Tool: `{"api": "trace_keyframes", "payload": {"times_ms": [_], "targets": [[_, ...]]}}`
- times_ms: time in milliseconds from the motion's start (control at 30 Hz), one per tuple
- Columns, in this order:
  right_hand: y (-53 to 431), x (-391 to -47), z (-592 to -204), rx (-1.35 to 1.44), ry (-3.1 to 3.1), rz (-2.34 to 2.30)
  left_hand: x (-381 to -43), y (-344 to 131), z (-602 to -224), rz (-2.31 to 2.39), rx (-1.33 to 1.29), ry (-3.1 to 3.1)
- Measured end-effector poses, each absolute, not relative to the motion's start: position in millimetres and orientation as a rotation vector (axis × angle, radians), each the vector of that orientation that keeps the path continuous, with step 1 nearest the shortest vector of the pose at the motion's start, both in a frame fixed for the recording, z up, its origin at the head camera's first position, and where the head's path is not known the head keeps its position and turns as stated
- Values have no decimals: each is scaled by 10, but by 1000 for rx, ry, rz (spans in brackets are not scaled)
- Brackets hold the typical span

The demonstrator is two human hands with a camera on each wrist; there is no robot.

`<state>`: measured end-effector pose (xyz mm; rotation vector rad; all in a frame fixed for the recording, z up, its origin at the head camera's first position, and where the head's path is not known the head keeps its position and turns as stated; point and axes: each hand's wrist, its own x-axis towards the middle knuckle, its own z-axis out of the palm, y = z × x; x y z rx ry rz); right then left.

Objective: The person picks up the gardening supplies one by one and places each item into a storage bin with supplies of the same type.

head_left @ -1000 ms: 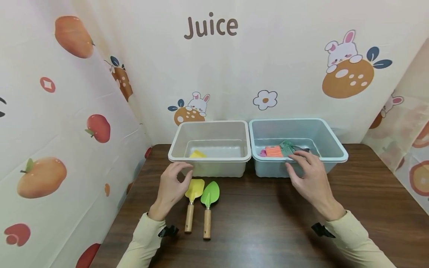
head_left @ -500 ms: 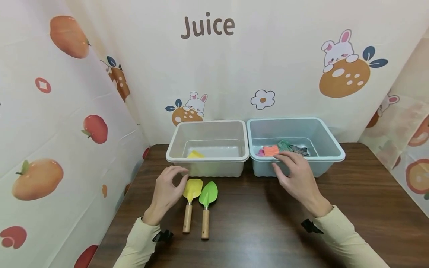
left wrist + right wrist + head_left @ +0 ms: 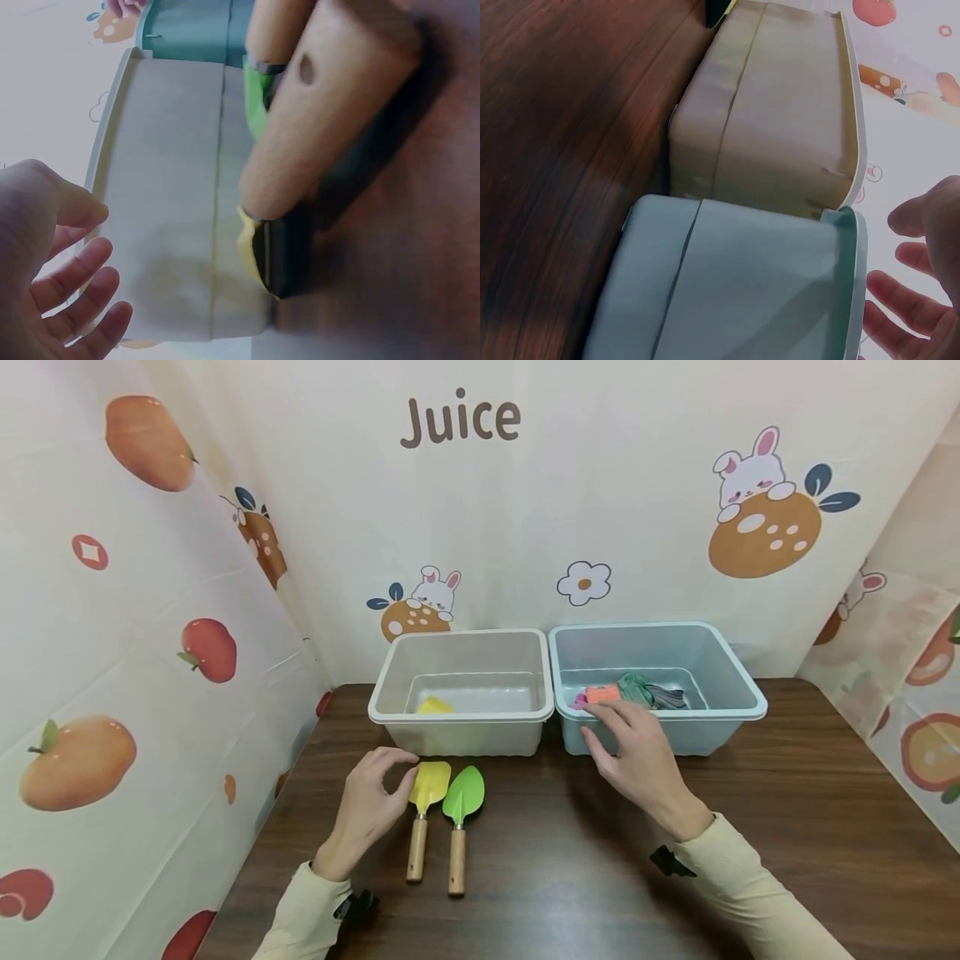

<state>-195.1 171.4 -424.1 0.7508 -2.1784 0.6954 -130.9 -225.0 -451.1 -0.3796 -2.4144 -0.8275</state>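
Observation:
My left hand, fingers loosely bent and holding nothing, hovers left of a yellow shovel with a wooden handle. Beside that lies a green trowel, also wooden-handled. My right hand is at the front rim of the blue bin, its fingers relaxed and holding nothing. Inside the blue bin are an orange folded cloth, a green cloth bundle, a dark striped one and a bit of something pink. In the right wrist view, the right fingers stand beside the bin's rim.
A pale grey bin stands left of the blue one, with a yellow piece inside. Both bins sit at the back of the brown wooden table, before a printed curtain.
My right hand has moved left along the front of the blue bin, uncovering the dark striped bundle. The left hand has drawn slightly down and left. The view has shifted a little.

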Motion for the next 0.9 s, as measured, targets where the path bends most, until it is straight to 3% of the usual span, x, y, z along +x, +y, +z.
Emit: {"api": "trace_keyframes", "payload": {"times_ms": [467,900], "targets": [[1472,-1983,-4310,787,-2128,704,-1103,-2239,-4749,-801,-360,-2512],[1223,-2026,-4368,763,-2133,707,-974,-2189,-4795,-844,-159,-2694]]}}
